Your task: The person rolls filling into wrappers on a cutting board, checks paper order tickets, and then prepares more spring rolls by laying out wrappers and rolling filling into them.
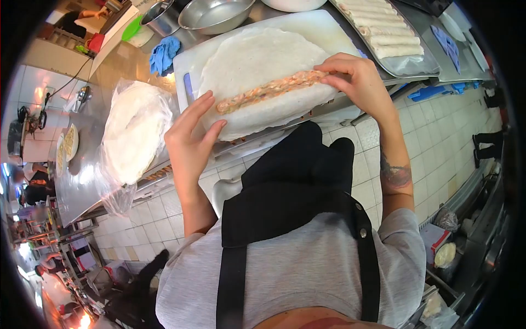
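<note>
A thin round sheet of dough [257,55] lies on a white cutting board [342,35]. Across it runs a long strip of orange, green-flecked minced filling [268,91]. At the strip's left end, my left hand [192,134] is open, thumb and fingers spread around the end above the dough. My right hand [356,82] has its thumb and fingertips closed on the right end of the filling. The near edge of the dough reaches the counter's front edge.
A stack of dough sheets in plastic [134,131] lies to the left. Beyond the board stand a metal bowl [216,13], a steel pot [161,19] and a blue cloth [164,55]. A tray of rolled dough [389,33] sits at right; plates of food [70,142] are far left.
</note>
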`<state>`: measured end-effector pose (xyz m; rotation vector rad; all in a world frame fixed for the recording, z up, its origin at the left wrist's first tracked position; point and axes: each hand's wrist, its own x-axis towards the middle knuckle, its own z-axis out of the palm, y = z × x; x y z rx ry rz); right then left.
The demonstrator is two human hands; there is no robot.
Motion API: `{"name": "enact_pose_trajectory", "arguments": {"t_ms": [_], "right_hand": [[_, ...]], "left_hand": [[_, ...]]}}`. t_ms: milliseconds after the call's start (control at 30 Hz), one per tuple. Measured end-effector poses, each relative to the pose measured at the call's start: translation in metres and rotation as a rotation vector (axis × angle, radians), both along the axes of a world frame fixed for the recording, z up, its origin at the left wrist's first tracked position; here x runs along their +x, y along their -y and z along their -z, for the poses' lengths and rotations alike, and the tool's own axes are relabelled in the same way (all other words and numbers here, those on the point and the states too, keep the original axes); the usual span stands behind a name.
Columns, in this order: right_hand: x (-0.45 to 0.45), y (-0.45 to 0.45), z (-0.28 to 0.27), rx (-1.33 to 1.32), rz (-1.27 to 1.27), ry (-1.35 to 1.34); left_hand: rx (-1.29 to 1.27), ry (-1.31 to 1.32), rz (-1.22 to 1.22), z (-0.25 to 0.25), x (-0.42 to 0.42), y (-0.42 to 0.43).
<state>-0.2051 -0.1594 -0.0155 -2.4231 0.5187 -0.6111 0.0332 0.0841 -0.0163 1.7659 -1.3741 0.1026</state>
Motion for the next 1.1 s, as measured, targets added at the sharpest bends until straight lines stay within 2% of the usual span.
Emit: {"name": "enact_pose_trajectory", "arguments": {"t_ms": [100, 200, 300, 400, 533, 633, 733, 933, 1100], "right_hand": [[-0.004, -0.022, -0.011, 0.012, 0.056, 0.105], [-0.012, -0.040, 0.008, -0.249, 0.083, 0.393], [-0.023, -0.048, 0.064, -0.591, 0.055, 0.399], [-0.014, -0.051, 0.109, -0.769, 0.103, 0.421], [0.003, -0.045, 0.130, -0.846, 0.145, 0.472], [0.010, -0.044, 0.135, -0.871, 0.137, 0.500], [0.006, -0.049, 0.130, -0.860, 0.136, 0.496], [-0.010, -0.055, 0.068, -0.766, 0.068, 0.581], [0.023, -0.037, 0.006, -0.816, 0.118, 0.627]], "left_hand": [[-0.069, 0.119, -0.019, 0.002, -0.014, -0.010], [-0.121, 0.380, 0.055, 0.030, -0.011, -0.022], [-0.100, 0.555, 0.009, 0.050, -0.020, -0.027], [-0.076, 0.674, 0.001, 0.060, -0.018, -0.025], [-0.124, 0.785, 0.045, 0.065, -0.010, -0.021], [-0.139, 0.807, 0.098, 0.063, -0.004, -0.023], [-0.261, 0.749, 0.143, 0.056, -0.003, -0.020], [-0.239, 0.419, 0.227, 0.027, -0.010, -0.016], [-0.344, 0.284, 0.093, -0.003, -0.001, 0.008]]}}
